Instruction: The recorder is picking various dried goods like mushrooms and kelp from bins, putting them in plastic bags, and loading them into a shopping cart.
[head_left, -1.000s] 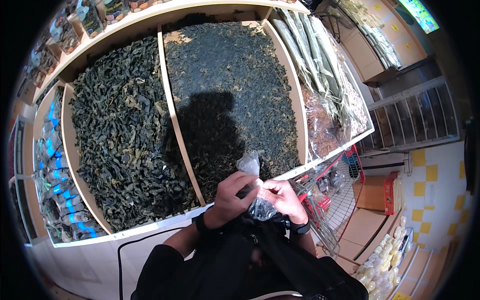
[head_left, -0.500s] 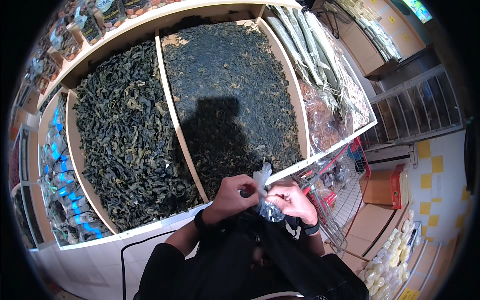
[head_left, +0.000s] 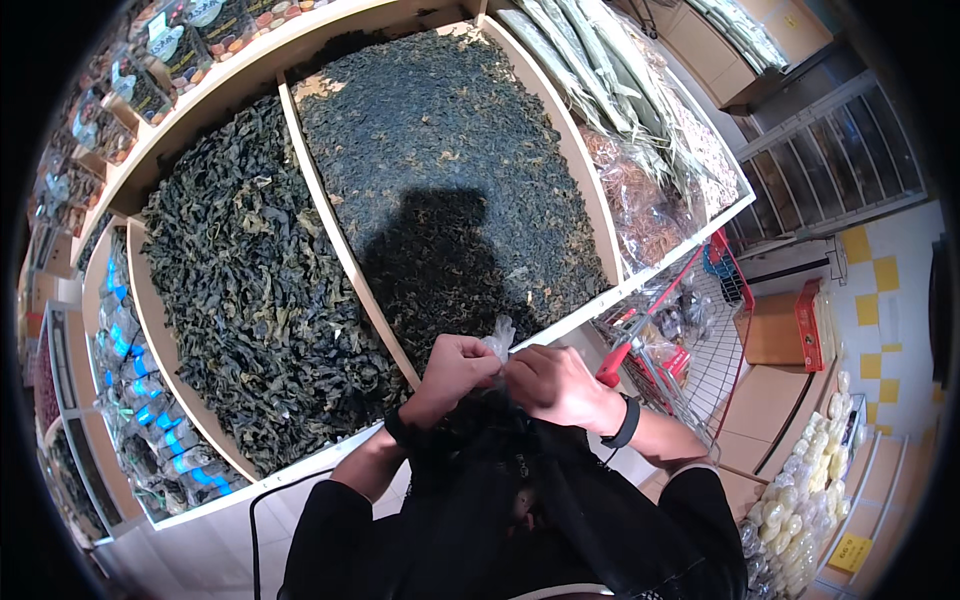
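Observation:
A clear plastic bag [head_left: 503, 333] is between my hands, its twisted top sticking up past my fingers. My left hand [head_left: 455, 372] is closed, pinching the bag's neck from the left. From the other side, my right hand [head_left: 562, 383] curls its fingers against the same neck. The bag's lower part is hidden behind my hands and dark clothing. Just beyond them lies a wooden bin of fine dark dried flakes [head_left: 450, 130], with my shadow across it. To its left, a divider sets off a bin of larger dark, curled dried leaves [head_left: 250, 280].
A white front edge [head_left: 570, 318] runs along the bins close to my hands. Right of it stands a wire shopping cart [head_left: 705, 335] with packages inside. Long dried bundles [head_left: 600, 70] fill the far-right bin. Blue-banded packets [head_left: 150, 390] sit left; pale wrapped goods [head_left: 800, 490] lie lower right.
My right hand has turned over, its back now upward, and covers the bag's filled lower part that showed before. Both hands have shifted slightly left, and the view has moved a little.

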